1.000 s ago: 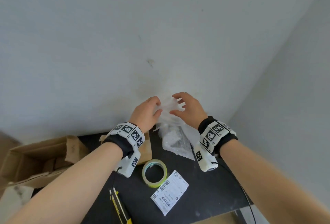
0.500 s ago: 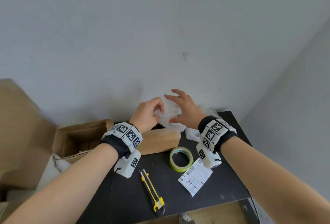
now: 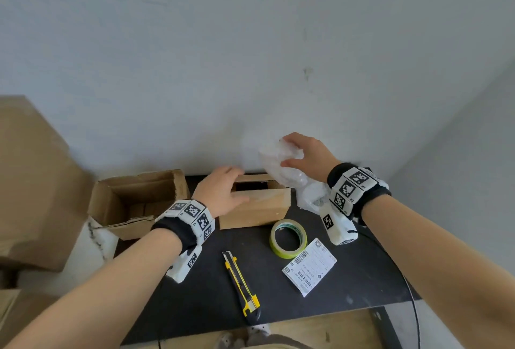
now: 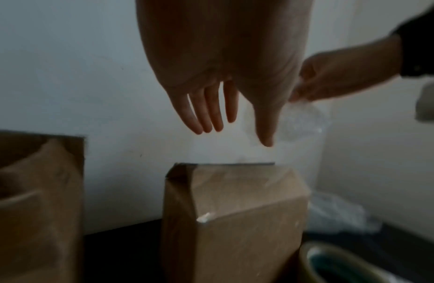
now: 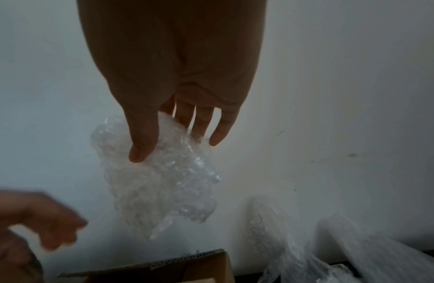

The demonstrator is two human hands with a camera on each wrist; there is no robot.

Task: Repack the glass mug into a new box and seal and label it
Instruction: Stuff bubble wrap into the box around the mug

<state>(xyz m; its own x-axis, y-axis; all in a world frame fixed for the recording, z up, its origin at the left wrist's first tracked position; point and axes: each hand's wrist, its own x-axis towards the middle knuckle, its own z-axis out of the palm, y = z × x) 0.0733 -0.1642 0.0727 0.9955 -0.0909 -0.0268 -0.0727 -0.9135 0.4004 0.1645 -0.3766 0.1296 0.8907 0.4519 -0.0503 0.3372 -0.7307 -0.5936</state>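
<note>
A crumpled bundle of bubble wrap point(image 3: 278, 166) hangs above the right end of a small brown cardboard box point(image 3: 256, 209) whose top is open. My right hand point(image 3: 287, 152) grips the bundle from above, thumb on one side and fingers on the other point(image 5: 177, 149). Whether the glass mug is inside the wrap point(image 5: 160, 181) cannot be told. My left hand point(image 3: 231, 184) is over the box's left end, fingers straight and holding nothing. In the left wrist view its fingertips point(image 4: 206, 126) hang just above the box's top edge point(image 4: 225, 164).
A larger open cardboard box point(image 3: 133, 204) stands at the left edge of the black table point(image 3: 195, 293). In front lie a green tape roll point(image 3: 288, 237), a yellow utility knife point(image 3: 241, 284) and a shipping label point(image 3: 309, 265). Loose bubble wrap point(image 3: 312, 198) lies right of the small box.
My left hand has let go of the bundle and dropped to the small box. The right hand now holds the bundle alone, over the box. The head view has tilted down.
</note>
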